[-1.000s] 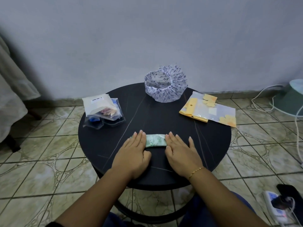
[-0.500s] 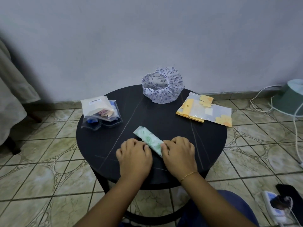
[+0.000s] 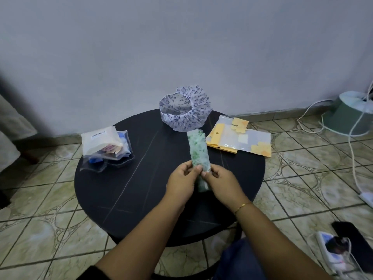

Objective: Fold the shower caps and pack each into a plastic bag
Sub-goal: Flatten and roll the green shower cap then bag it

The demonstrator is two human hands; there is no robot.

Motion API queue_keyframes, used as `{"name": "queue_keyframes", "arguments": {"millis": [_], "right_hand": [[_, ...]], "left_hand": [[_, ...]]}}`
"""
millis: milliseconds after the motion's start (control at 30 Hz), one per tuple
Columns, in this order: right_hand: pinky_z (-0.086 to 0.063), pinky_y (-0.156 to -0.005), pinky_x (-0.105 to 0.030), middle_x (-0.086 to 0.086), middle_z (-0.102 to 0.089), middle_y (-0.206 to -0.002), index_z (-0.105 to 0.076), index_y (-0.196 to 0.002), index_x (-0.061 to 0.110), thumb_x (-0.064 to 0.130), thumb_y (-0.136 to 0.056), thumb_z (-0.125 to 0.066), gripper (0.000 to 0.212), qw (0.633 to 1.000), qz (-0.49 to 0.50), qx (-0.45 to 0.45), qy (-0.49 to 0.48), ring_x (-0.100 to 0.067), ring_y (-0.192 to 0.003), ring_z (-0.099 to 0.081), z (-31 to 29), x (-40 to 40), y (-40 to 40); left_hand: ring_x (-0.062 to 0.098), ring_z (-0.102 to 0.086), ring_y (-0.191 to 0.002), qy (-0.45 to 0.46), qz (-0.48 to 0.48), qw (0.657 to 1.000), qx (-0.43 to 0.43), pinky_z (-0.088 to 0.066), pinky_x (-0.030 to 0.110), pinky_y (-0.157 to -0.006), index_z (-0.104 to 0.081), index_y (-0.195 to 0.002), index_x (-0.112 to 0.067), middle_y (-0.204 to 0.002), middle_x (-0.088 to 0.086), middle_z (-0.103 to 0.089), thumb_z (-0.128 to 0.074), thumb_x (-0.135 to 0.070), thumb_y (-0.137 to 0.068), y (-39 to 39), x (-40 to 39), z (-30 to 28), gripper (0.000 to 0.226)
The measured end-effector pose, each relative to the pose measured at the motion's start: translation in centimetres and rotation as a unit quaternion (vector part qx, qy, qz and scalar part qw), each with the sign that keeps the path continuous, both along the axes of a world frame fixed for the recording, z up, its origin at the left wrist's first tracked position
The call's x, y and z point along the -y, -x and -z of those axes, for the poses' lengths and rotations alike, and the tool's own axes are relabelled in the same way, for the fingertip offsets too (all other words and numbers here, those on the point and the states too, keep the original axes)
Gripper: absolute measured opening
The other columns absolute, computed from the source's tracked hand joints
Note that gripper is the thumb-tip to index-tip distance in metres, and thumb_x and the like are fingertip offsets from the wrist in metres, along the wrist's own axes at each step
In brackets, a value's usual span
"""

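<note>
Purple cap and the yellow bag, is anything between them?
In the head view, only bare table between the purple cap and yellow bag. The green strip's tip pokes up just below that gap.

Table (image 3: pixel 125 190) centre & near-left bare, free to pass. Obstacles: packed bags (image 3: pixel 105 150) far left, open cap (image 3: pixel 185 112) at back, yellow-print bags (image 3: pixel 240 141) far right, overhanging edge.

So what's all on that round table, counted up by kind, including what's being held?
Loose shower caps: 2, the green folded shower cap gripped by the left hand and right hand, and the purple-print shower cap, unfolded.
Empty yellow-flowered plastic bags: 1.
Pile of filled bags: 1; how many are in it can't be told.
Total: 4
</note>
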State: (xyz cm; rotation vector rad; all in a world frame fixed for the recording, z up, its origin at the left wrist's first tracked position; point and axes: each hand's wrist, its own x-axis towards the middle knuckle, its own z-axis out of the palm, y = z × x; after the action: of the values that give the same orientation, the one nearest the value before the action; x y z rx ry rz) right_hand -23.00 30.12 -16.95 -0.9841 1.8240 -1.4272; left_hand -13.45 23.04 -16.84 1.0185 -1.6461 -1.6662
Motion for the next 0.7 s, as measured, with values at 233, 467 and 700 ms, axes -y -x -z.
{"name": "queue_keyframes", "arguments": {"millis": [233, 467, 700], "right_hand": [[-0.041, -0.059, -0.008, 0.006, -0.063, -0.087, -0.061, -0.107, 0.015, 0.016, -0.094, -0.054, 0.015, 0.955, 0.282, 0.002, 0.090, -0.007, -0.077, -0.059, 0.4, 0.2, 4.3], [-0.040, -0.065, -0.002, -0.007, -0.060, -0.106, -0.053, -0.118, 0.004, 0.015, -0.097, -0.047, 0.025, 0.844, 0.490, 0.108, 0.188, -0.018, -0.093, -0.057, 0.5, 1.0, 6.3], [-0.042, -0.060, -0.004, -0.012, -0.061, -0.113, -0.050, -0.121, 0.002, 0.016, -0.098, -0.046, 0.027, 0.832, 0.499, 0.146, 0.194, -0.017, -0.093, -0.058, 0.8, 0.8, 6.8]], "left_hand": [[0.015, -0.028, -0.136, 0.408, 0.058, 0.834, 0.368, -0.025, 0.038, -0.103, -0.037, -0.142, -0.033, -0.151, -0.011, -0.031, -0.035, -0.046, -0.097, 4.6, -0.4, 1.0, 0.046], [0.019, -0.050, -0.116, 0.583, 0.156, 0.715, 0.352, -0.037, 0.033, -0.087, -0.069, -0.111, -0.019, -0.131, 0.001, -0.058, -0.035, -0.033, -0.080, 9.2, 0.1, 1.4, 0.048], [0.018, -0.006, -0.146, 0.594, 0.293, 0.659, 0.357, -0.004, 0.032, -0.116, -0.034, -0.145, -0.018, -0.159, 0.001, -0.012, -0.032, -0.024, -0.099, 14.0, 2.0, -0.5, 0.047]]}}
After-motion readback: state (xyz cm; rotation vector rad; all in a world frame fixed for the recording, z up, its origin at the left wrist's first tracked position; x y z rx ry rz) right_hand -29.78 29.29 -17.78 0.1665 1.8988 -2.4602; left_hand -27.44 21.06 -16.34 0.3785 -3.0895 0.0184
